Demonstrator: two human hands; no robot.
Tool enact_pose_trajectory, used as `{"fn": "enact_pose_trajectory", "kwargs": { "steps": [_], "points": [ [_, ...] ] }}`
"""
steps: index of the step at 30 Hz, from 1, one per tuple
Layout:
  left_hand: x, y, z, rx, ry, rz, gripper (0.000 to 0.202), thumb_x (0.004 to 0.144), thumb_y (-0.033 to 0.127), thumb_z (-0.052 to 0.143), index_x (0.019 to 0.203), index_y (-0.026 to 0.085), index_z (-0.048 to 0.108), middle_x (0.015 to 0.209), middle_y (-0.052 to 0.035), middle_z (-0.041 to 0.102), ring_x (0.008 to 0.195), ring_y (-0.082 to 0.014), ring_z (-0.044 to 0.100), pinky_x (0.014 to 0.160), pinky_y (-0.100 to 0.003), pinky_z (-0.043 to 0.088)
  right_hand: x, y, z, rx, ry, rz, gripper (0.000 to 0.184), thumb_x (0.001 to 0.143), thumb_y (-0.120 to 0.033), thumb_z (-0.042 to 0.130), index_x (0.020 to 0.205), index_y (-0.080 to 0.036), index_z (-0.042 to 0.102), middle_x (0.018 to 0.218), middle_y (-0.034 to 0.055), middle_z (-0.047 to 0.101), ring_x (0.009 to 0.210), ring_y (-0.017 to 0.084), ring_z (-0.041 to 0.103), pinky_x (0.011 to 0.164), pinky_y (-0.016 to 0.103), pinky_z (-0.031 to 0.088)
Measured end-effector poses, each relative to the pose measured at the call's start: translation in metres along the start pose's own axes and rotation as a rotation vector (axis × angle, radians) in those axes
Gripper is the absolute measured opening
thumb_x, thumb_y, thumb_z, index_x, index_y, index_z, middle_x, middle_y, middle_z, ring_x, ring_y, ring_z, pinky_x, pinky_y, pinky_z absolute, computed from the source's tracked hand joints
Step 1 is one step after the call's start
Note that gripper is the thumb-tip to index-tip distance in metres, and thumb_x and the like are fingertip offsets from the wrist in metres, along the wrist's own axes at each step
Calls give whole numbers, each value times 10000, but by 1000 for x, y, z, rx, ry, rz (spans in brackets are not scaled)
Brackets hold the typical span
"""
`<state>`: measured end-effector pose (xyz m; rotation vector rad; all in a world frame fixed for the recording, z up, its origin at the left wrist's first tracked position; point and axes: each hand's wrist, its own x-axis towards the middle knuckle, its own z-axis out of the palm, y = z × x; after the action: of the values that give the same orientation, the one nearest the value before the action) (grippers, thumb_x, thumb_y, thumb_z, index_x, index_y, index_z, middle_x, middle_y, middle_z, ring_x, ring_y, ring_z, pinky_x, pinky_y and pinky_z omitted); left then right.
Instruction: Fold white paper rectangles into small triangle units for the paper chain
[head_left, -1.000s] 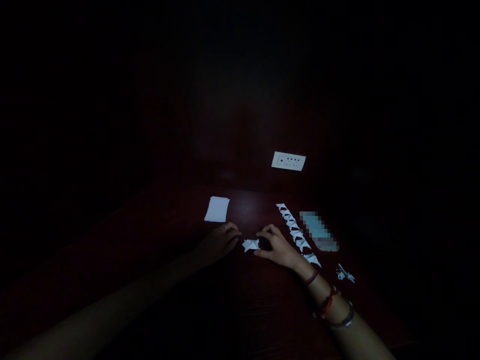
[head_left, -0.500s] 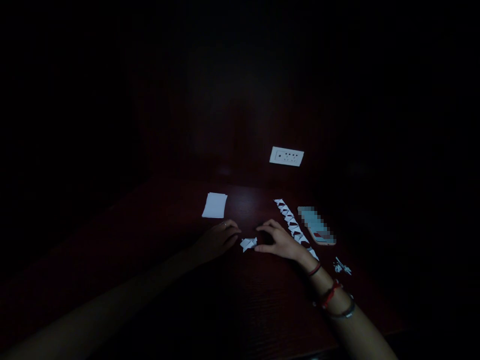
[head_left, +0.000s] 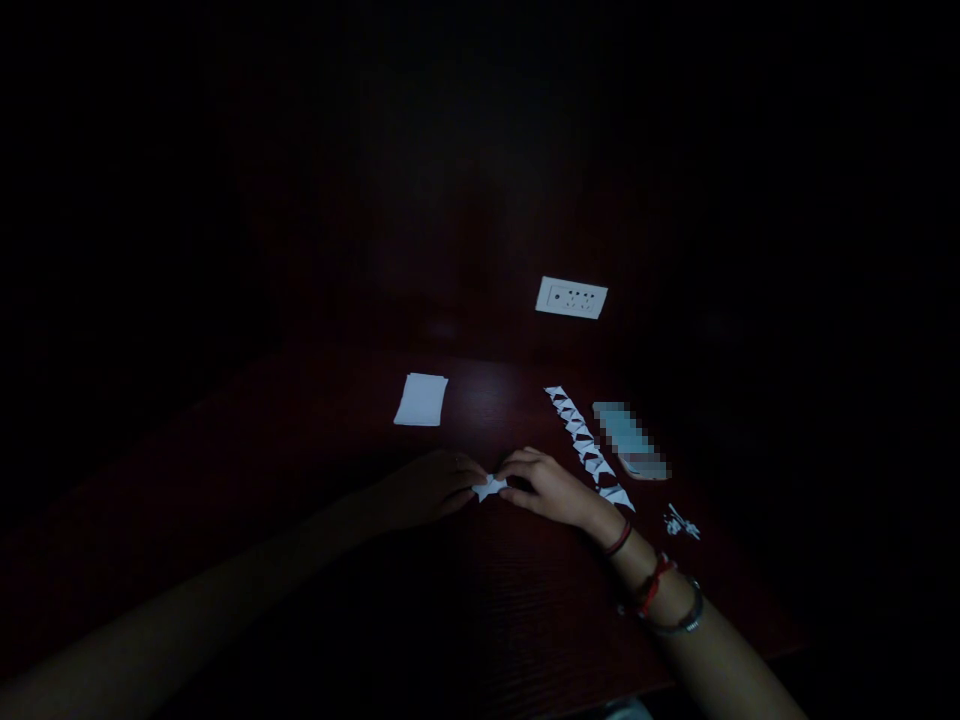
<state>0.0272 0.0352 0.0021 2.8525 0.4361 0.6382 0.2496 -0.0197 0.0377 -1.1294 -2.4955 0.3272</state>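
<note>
Middle of desk (head_left: 525, 620): left hand (head_left: 427, 490) and right hand (head_left: 551, 488), fingers curled, pinch folded paper piece (head_left: 489, 487). Risks: dim light, crease could go askew; right hand could scatter folded row (head_left: 589, 450) just beside.

Between my left hand (head_left: 431, 487) and right hand (head_left: 551, 487) lies a folded paper piece (head_left: 489, 488); paper stack (head_left: 421, 400) behind, paper chain (head_left: 589, 447) right.

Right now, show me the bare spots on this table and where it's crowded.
Bare wood lies between the white paper stack and the row of folded pieces. The table is also bare on the near side of the left hand and right hand. Crowded: the right side, where the row, the phone and a small white scrap sit close together.
</note>
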Motion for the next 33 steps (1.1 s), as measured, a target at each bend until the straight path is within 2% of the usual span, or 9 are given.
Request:
{"fn": "enact_pose_trajectory", "kwargs": {
  "steps": [4,10,16,27,33],
  "points": [
    [0,-3,3,16,-8,-28,308,886,224,389,1186,240,455,1152,-42,529,1041,-173,475,899,-326,348,2,1,1,10,22,9,302,803,-209,524,1102,-175,542,969,52,579,919,164,523,849,305,391],
    [6,-1,2,64,-48,24,322,852,174,404,1160,228,482,1050,-49,556,942,-178,507,821,-307,388,2,1,1,14,-12,11,232,805,-223,524,1020,-195,605,993,52,546,939,164,519,849,287,404],
    [6,1,4,71,-15,28,340,823,127,405,1141,217,488,1077,-66,528,956,-187,483,813,-314,395,2,1,1,-8,-10,48,252,818,-248,508,1041,-178,603,975,53,557,915,156,534,828,265,419],
    [6,2,2,114,-96,-51,369,836,153,416,1197,220,447,1010,-61,553,890,-187,507,786,-311,390,-2,6,2,-149,-26,-33,241,843,-276,471,1011,-205,629,1011,50,582,944,170,539,878,314,386],
    [3,-1,4,54,-42,50,346,846,139,413,1170,250,470,1074,-44,532,937,-168,489,818,-299,380,-3,7,2,-116,-10,-24,252,850,-262,461,1040,-199,612,1006,49,570,942,155,528,853,278,410]
  ]
}}
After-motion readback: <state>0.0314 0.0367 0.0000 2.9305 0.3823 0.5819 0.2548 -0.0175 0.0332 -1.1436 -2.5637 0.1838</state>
